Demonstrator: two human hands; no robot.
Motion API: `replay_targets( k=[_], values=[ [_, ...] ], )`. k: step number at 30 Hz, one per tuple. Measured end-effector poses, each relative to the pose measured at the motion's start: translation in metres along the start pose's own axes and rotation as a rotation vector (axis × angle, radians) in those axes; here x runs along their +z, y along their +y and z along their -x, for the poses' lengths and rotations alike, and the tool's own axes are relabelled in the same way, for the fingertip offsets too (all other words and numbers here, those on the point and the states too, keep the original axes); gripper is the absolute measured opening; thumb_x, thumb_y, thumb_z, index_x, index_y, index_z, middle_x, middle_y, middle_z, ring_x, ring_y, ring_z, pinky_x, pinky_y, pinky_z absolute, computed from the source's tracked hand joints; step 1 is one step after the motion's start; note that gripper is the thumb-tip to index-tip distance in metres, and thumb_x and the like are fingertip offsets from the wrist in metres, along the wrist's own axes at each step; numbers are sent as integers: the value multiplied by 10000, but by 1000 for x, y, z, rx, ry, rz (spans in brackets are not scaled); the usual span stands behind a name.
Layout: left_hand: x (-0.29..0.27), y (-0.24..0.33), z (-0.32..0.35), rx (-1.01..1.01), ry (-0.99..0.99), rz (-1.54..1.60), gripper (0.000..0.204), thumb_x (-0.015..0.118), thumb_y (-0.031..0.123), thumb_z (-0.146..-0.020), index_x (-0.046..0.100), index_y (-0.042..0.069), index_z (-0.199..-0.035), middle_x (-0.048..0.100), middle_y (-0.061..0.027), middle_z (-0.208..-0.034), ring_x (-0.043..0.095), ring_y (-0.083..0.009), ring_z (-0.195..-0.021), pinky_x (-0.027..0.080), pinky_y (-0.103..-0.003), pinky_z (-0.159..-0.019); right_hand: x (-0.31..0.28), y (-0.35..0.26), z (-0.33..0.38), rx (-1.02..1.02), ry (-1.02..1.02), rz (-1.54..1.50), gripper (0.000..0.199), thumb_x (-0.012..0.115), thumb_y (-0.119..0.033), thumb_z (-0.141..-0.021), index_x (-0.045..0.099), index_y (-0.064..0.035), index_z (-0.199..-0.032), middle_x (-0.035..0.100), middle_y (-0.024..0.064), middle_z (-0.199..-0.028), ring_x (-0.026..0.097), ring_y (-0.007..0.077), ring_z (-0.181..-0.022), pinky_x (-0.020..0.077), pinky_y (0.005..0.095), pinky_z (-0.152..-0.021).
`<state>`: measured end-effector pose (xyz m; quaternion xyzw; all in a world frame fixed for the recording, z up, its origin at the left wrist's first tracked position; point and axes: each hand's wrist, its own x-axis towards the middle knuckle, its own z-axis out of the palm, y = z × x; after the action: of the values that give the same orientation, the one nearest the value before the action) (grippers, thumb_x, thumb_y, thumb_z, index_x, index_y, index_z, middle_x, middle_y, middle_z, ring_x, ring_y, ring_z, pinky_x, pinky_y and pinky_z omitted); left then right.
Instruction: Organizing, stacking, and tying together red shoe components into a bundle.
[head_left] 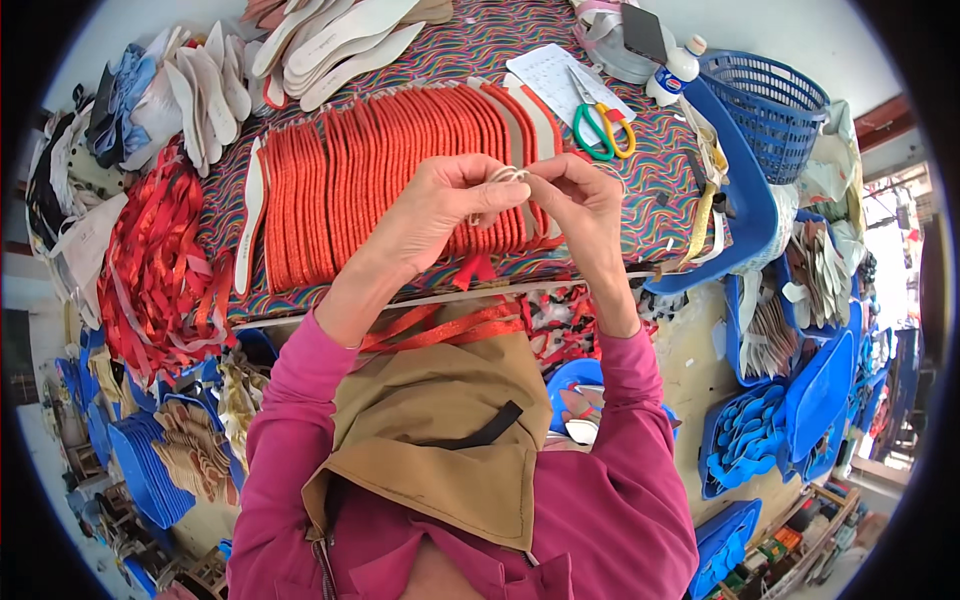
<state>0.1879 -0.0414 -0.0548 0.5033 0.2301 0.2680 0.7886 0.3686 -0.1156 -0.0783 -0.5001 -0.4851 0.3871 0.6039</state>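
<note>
Covering most of the upper view is a table w/ a wavy multicoloured cloth, on which a long overlapping row of red insoles is laid, edge over edge, from left to right. A tangled heap of red ribbons is seen at the table's left edge, and stacks of white insoles are piled at the far side. A blue plastic basket is set at the far right corner, w/ a blue tray beside it. Stacks of blue shoe parts are spread on the floor to the right and lower left. Nearer the middle, a sheet of paper is laid on the cloth w/ green-and-yellow-handled scissors on it, and a small white bottle is stood just beyond. Above the red row, both hands are raised and brought together: the left hand and the right hand are each pinched on a small pale loop, approx. a thin band or cord, held between the fingertips of both; its material can't be told for certain at this size. The thumbs and forefingers are closed on it, the other fingers curled. Pink sleeves are worn on both forearms.
</note>
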Motion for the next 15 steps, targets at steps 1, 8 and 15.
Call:
replay_targets(
  k=[1,8,15],
  values=[
    [-1,-1,4,8,24,-45,104,672,127,-948,687,25,-952,638,-21,-811,600,-116,-724,467,-200,-693,3,0,3,8,10,-4,128,688,2,-866,731,6,-987,702,29,-838,598,86,-739,469,194,-698],
    [-9,18,42,39,45,0,103,653,107,-952,677,26,-893,604,-16,-745,536,-106,-619,428,-208,-624,47,-17,14,24,-96,-460,369,642,79,-858,643,5,-1219,706,80,-984,662,148,-814,517,209,-740],
    [-47,23,89,-98,-82,327,71,642,72,-942,658,3,-940,572,-3,-691,392,-70,-490,355,-228,-532,66,-1,16,201,-405,-830,422,613,-9,-877,556,3,-1296,645,71,-899,584,139,-707,467,242,-633]
  ],
)
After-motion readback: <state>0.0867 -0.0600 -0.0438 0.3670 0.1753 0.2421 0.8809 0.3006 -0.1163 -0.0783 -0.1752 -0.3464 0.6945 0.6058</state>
